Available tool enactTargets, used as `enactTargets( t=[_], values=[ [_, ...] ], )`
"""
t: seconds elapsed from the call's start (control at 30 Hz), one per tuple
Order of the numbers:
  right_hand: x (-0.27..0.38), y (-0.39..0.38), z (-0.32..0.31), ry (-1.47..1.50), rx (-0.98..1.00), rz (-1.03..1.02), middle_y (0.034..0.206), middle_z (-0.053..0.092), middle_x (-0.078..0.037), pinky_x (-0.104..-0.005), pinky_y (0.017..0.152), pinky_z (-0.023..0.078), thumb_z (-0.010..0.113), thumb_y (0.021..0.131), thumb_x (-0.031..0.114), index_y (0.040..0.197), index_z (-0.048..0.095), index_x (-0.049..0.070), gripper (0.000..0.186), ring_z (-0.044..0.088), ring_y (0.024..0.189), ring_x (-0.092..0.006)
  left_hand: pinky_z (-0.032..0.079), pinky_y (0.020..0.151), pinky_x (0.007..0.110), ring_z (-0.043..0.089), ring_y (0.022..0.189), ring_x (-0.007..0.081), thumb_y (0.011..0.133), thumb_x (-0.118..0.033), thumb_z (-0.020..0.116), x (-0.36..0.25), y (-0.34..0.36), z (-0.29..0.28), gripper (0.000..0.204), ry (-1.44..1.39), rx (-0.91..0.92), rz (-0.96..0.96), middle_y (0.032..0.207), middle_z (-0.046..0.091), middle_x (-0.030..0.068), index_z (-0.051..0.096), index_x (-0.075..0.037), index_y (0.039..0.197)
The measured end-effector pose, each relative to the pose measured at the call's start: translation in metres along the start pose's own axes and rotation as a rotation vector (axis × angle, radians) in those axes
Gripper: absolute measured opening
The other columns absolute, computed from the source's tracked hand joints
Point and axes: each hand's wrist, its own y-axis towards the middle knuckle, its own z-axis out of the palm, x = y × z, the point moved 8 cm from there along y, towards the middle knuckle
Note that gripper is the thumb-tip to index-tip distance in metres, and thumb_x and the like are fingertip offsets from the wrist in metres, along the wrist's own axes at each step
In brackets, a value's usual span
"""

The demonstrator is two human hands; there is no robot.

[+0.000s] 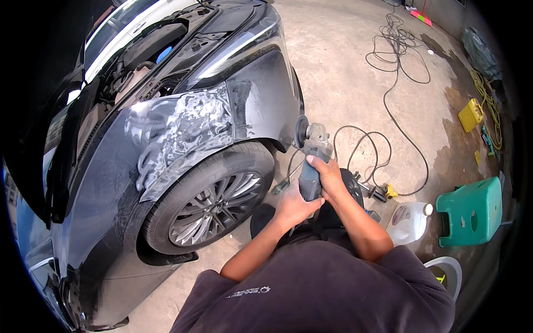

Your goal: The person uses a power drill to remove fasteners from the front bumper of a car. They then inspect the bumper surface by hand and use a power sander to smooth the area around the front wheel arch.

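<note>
Both my hands are on an angle grinder (312,177) with a dark body and a metal head. My left hand (294,206) is wrapped round its rear end, and my right hand (328,178) grips the body nearer the head, thumb on top. The round disc (301,131) on the grinder faces the car and stands apart from it. To the left is the dark grey car fender (166,111), with a patch of paint sanded to bare, shiny metal (191,119) above the wheel (215,208).
The hood is up over the engine bay (139,61). A black cable (397,105) snakes across the concrete floor. At right are a white jug (408,222), a green plastic stool (472,213), a yellow canister (471,115), a yellow hose (488,100) and a white bucket (454,272).
</note>
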Motion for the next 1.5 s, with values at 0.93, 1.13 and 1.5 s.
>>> enactTargets(
  t=[0.93,1.13,1.5],
  values=[
    [-0.136,0.066,-0.211,0.542,-0.455,0.305,0.098,0.069,-0.015,-0.0434,0.071,0.061,0.078,0.081,0.004,0.116,0.061,-0.008,0.041,0.071,0.081,-0.0286,0.054,0.096,0.052,0.068,0.112,0.0444,0.088,-0.023,0.075,-0.027,0.066,0.168,0.069,0.568,0.348,0.058,0.123,0.064,0.0323,0.046,0.010,0.141],
    [-0.121,0.146,-0.328,0.653,-0.507,0.185,0.075,0.059,-0.009,-0.0432,0.060,0.058,0.070,0.088,0.014,0.096,0.059,0.004,0.017,0.063,0.061,-0.0260,0.028,0.124,0.057,0.031,0.152,0.0516,0.088,-0.042,0.080,-0.075,0.062,-0.018,0.098,1.091,-0.230,0.415,0.162,0.031,0.0374,0.032,0.015,0.153],
    [-0.107,0.211,-0.526,0.637,-0.898,-0.078,0.083,0.061,-0.010,-0.0459,0.067,0.059,0.073,0.087,0.011,0.100,0.057,0.004,0.021,0.064,0.069,-0.0292,0.025,0.124,0.058,0.032,0.154,0.0471,0.098,-0.076,0.042,-0.083,0.079,-0.148,0.103,1.694,-0.816,0.487,0.165,0.032,0.0313,0.035,0.008,0.157]
  ],
)
